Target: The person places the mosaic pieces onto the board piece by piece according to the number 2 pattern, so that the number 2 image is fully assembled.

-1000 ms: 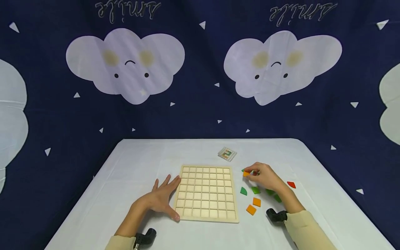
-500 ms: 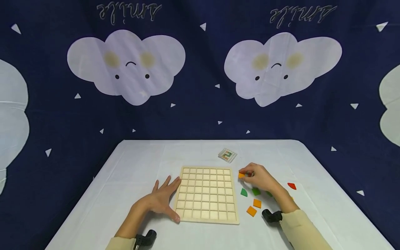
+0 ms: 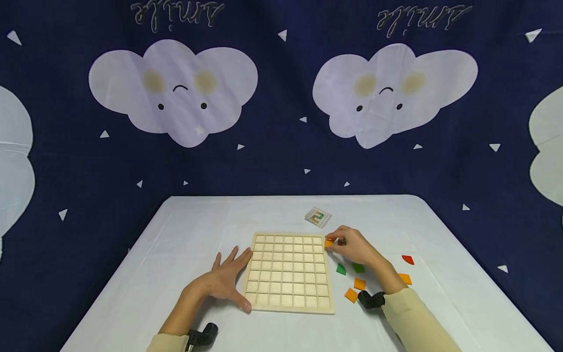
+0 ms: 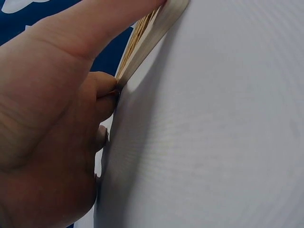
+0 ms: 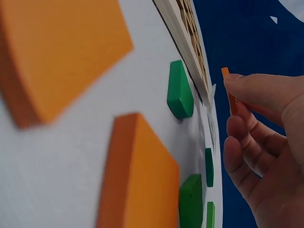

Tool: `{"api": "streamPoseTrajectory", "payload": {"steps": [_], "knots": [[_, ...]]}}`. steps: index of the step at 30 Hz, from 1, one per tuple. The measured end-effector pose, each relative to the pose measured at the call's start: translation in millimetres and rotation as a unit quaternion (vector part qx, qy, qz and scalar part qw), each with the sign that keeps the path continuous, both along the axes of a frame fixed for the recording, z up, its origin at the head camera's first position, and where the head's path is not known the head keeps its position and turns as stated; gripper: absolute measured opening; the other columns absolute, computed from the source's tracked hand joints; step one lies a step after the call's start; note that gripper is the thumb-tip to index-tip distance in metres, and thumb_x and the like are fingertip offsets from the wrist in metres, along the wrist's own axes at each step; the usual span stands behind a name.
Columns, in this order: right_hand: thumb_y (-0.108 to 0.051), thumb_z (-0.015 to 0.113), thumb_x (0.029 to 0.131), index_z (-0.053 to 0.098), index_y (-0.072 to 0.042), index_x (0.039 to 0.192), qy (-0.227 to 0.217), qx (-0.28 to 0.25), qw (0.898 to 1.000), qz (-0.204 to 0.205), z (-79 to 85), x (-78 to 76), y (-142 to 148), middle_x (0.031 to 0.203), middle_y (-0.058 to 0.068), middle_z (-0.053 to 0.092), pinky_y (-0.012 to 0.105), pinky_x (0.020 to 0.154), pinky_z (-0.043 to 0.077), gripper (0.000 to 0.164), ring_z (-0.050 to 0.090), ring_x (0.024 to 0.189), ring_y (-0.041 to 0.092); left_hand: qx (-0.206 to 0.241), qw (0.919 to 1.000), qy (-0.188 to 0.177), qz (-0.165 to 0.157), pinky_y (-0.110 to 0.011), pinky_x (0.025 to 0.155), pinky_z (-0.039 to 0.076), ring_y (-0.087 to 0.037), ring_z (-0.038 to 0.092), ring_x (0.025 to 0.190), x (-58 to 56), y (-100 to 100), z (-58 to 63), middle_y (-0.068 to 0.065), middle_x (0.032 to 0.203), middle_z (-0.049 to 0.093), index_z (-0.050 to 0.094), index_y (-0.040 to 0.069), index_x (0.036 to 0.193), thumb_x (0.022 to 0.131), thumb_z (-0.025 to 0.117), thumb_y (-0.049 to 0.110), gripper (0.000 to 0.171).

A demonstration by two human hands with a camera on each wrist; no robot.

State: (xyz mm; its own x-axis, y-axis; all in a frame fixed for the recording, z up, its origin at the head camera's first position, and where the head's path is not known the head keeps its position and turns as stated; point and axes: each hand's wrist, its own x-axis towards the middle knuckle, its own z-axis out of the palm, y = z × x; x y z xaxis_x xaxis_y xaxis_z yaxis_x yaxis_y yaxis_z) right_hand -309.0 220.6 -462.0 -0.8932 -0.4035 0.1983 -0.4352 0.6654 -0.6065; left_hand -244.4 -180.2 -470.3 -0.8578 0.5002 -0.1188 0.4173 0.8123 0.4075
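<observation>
A pale wooden board (image 3: 288, 309) with a grid of square cells lies mid-table in the head view. My left hand (image 3: 225, 281) rests along its left side, fingers spread; thumb and index finger touch the edge, as the board's side (image 4: 149, 45) shows in the left wrist view. Between thumb and fingertips, my right hand (image 3: 354, 247) pinches an orange square tile (image 3: 328, 243) over the board's upper right corner. That tile (image 5: 232, 102) is seen edge-on in the right wrist view, raised off the table. All the cells in view are bare.
Right of the board lie a green quarter-round tile (image 3: 340, 269), a green tile (image 3: 358, 268), orange tiles (image 3: 359, 284) and a red tile (image 3: 408, 260). Behind the board is a small card stack (image 3: 318, 217) with a printed grid. The right arm covers part of the tile area.
My right hand has moved left with the orange tile, from the loose tiles to the board's upper right corner. An orange tile shows from behind the right forearm. The left hand stays on the board.
</observation>
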Motion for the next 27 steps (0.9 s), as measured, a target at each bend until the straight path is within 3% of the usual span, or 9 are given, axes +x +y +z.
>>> {"api": "streamPoseTrajectory", "payload": {"steps": [10, 19, 27], "knots": [[-0.015, 0.072, 0.086, 0.072, -0.008, 0.112, -0.003, -0.006, 1.0, 0.017, -1.9, -0.3, -6.7, 0.097, -0.003, 0.061, 0.028, 0.065, 0.048, 0.027, 0.053, 0.079, 0.013, 0.005, 1.0, -0.004, -0.004, -0.062, 0.107, -0.012, -0.032, -0.002, 0.145, 0.0, -0.5, 1.8, -0.004, 0.16, 0.011, 0.016, 0.012, 0.155, 0.043, 0.081, 0.073, 0.143], [-0.015, 0.074, 0.085, 0.072, -0.009, 0.112, -0.008, -0.005, 1.0, 0.004, -0.8, -0.5, -14.7, 0.095, -0.002, 0.061, 0.028, 0.061, 0.045, 0.027, 0.052, 0.076, 0.015, 0.008, 1.0, 0.001, 0.004, -0.062, 0.108, -0.011, -0.032, -0.001, 0.145, 0.9, -2.4, -1.0, -0.004, 0.16, 0.013, 0.016, 0.012, 0.155, 0.041, 0.08, 0.074, 0.144], [-0.017, 0.072, 0.087, 0.073, -0.009, 0.111, 0.011, -0.002, 1.0, 0.027, 1.3, -1.5, -21.0, 0.096, -0.003, 0.061, 0.027, 0.058, 0.046, 0.025, 0.052, 0.076, 0.014, 0.01, 0.9999, -0.002, 0.002, -0.062, 0.108, -0.011, -0.033, -0.001, 0.145, 1.4, -1.3, -0.5, -0.005, 0.159, 0.014, 0.017, 0.011, 0.155, 0.042, 0.08, 0.074, 0.144]]}}
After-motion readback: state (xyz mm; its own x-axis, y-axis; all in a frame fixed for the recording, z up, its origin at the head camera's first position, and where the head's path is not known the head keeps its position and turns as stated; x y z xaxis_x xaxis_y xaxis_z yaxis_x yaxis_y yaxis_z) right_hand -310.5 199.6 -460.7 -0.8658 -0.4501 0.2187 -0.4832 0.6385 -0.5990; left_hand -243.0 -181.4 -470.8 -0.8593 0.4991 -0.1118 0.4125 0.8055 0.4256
